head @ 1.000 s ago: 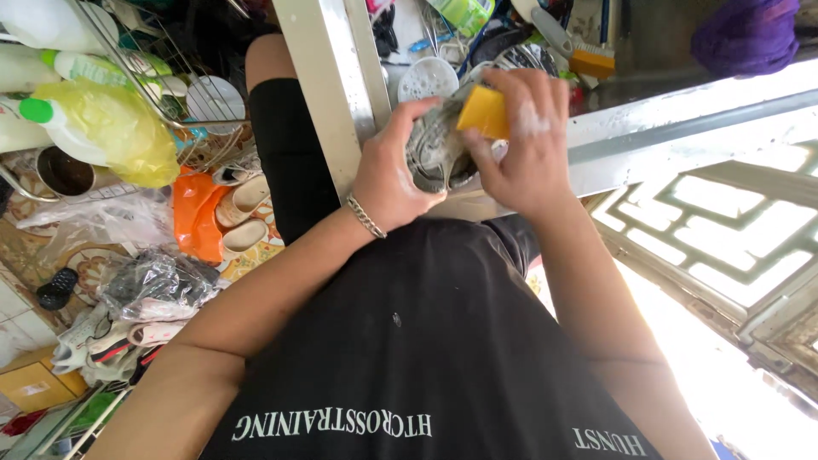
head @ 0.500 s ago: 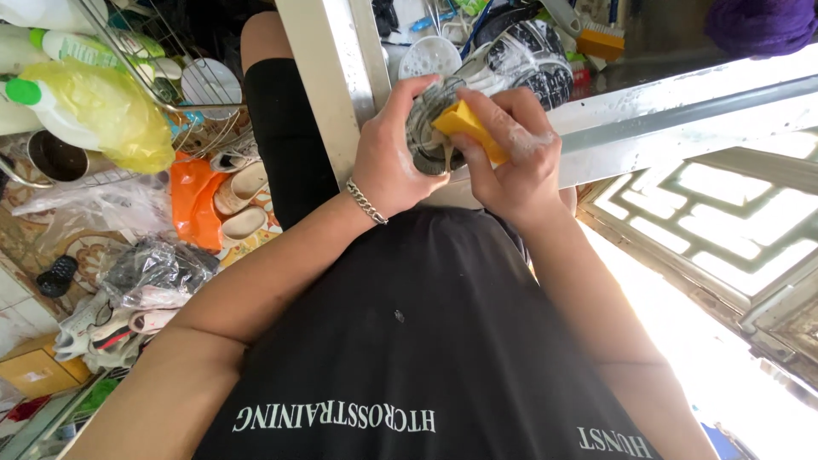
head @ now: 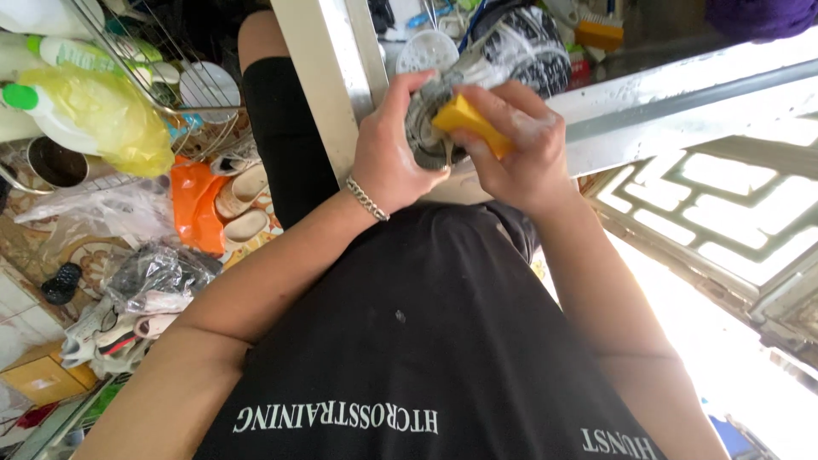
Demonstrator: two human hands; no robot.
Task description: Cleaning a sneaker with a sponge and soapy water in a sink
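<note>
2 hands meet above the edge of a pale metal sink rim (head: 682,102), close in front of the person's black shirt (head: 426,341). The left hand (head: 388,162), with a silver chain bracelet (head: 367,198) at the wrist, is closed around a small round metal object (head: 426,128), fingers curled over its top and thumb under it. What the object is exactly cannot be told; it looks grey and wet. The right hand (head: 524,158) is clamped on a yellow sponge (head: 469,123), fingers wrapped over it, and the sponge presses against the face of the metal object. Suds show on the right knuckles.

Beyond the hands, in the sink, lie a white perforated strainer (head: 428,51) and a dark soapy pot (head: 532,43). A white post (head: 328,77) rises just beside the left hand. To the far side of the post, a wire rack (head: 170,102) holds a yellow plastic bag (head: 102,115) and a green-capped bottle (head: 38,111); below it, pale sandals (head: 243,209) rest on the patterned floor.
</note>
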